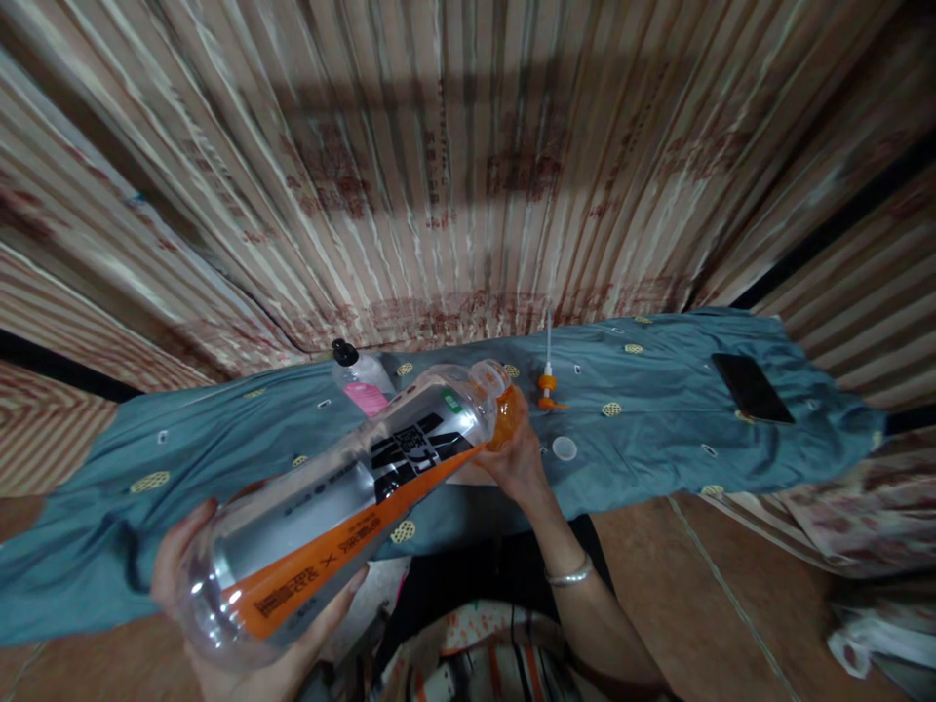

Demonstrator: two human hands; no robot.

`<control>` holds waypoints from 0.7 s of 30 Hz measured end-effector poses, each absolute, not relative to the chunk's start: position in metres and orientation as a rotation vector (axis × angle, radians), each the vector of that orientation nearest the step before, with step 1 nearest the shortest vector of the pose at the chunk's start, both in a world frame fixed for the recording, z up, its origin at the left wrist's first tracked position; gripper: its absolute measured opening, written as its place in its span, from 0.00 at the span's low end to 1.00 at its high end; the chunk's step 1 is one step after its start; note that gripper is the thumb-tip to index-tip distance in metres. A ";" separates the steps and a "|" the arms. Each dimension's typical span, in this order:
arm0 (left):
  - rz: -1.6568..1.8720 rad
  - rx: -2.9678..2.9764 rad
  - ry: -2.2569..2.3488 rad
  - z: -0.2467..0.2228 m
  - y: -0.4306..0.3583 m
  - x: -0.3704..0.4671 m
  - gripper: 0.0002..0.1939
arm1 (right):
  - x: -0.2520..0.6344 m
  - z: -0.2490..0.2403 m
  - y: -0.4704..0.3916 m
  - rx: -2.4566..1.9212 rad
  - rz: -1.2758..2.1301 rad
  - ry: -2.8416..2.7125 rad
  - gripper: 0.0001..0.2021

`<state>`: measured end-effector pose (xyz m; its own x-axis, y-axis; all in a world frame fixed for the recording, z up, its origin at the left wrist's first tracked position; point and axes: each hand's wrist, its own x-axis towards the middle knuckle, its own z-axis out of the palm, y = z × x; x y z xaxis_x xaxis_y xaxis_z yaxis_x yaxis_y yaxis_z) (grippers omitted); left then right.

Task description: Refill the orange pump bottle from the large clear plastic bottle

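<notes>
A large clear plastic bottle (343, 487) with a silver and orange label is tilted across the view, its base lower left and its open mouth upper right. My left hand (241, 643) is wrapped round its base. Close by the mouth, my right hand (516, 453) grips an orange translucent bottle (506, 417), partly hidden behind the large bottle and my fingers. I cannot tell whether the two bottles touch or whether liquid flows. On the cloth beyond my right hand lies an orange pump top (547, 385) with a clear tube, and nearer is a small round whitish disc (565, 448).
A teal patterned cloth (643, 439) covers the long narrow surface. A clear bottle with a black top and pink label (364, 385) stands at the back left. A black phone (752, 388) lies at the right. Striped curtains (453, 175) hang close behind and at both sides.
</notes>
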<state>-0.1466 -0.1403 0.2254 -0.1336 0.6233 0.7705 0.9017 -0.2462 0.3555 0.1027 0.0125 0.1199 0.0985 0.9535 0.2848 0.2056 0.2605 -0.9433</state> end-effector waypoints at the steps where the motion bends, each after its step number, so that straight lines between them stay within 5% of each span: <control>1: -1.368 -1.826 -1.693 0.226 -0.139 -0.145 0.64 | 0.103 0.121 0.012 -1.184 0.815 -1.377 0.47; 21: -1.293 -1.879 -1.690 0.216 -0.145 -0.165 0.71 | 0.105 0.120 0.012 -1.265 0.863 -1.365 0.53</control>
<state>-0.1646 -0.1450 0.2156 -0.0978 0.6343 0.7669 0.9061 -0.2620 0.3322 0.1054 0.0120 0.1200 0.0938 0.9731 0.2106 0.2272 0.1850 -0.9561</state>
